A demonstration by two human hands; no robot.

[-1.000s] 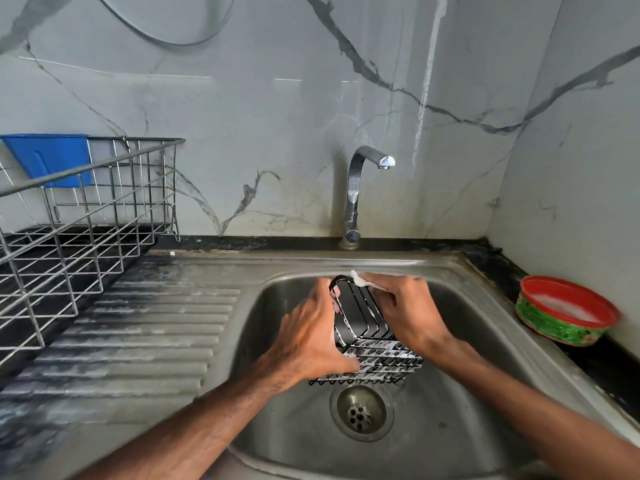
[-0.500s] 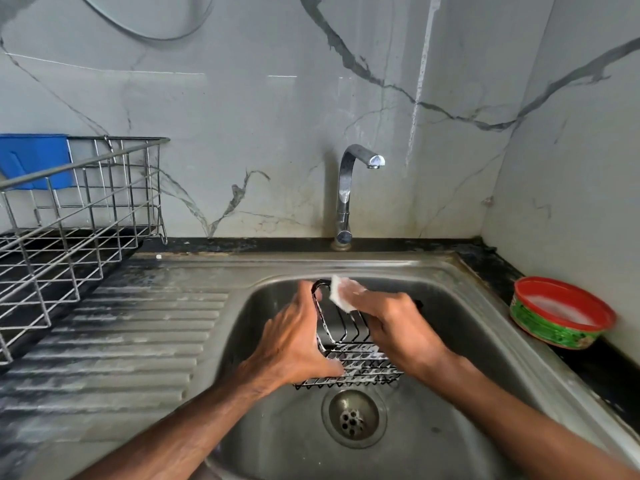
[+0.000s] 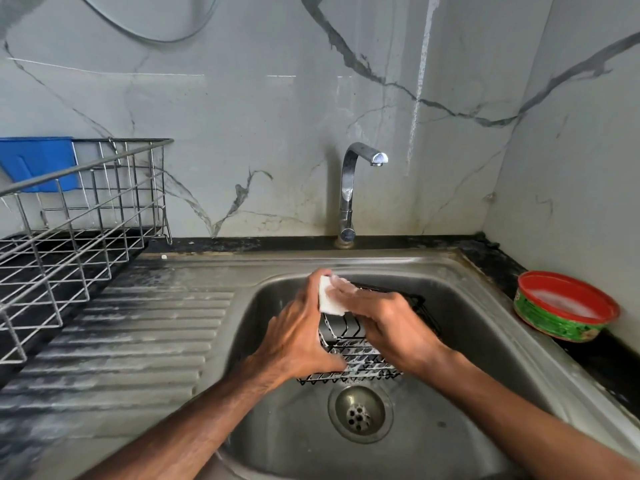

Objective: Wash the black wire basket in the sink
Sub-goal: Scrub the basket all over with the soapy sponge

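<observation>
Rack (image 3: 79,216), silver wire, far left on the dark counter, with a blue plastic piece (image 3: 38,162) at its back corner against the marbled wall. Draining board (image 3: 138,334), ribbed steel, wet, between the rack and the bowl. Sink (image 3: 485,341), steel, one bowl, round drain (image 3: 360,412) at its floor. Left hand (image 3: 298,334), reaching in from the lower left, fingers curled round the left side of the black wire basket (image 3: 353,355), thumb laid along its near lower edge. Basket held inside the bowl, tipped up on end, its lower edge just above the drain and clear of the floor; white suds cling to the lower wires. Sponge (image 3: 330,301), white block, pressed against the basket's upper left corner, touching the left fingertips. Tap (image 3: 349,192), chrome, upright behind the bowl, spout turned right, no water seen running. Right hand (image 3: 391,323), reaching in from the lower right, fingers closed over the sponge and lying across the top of the basket; thumb hidden. Tub (image 3: 564,313), round, green-sided with a red rim, pale soapy contents, on the dark counter in the right corner, well apart from the basket.
</observation>
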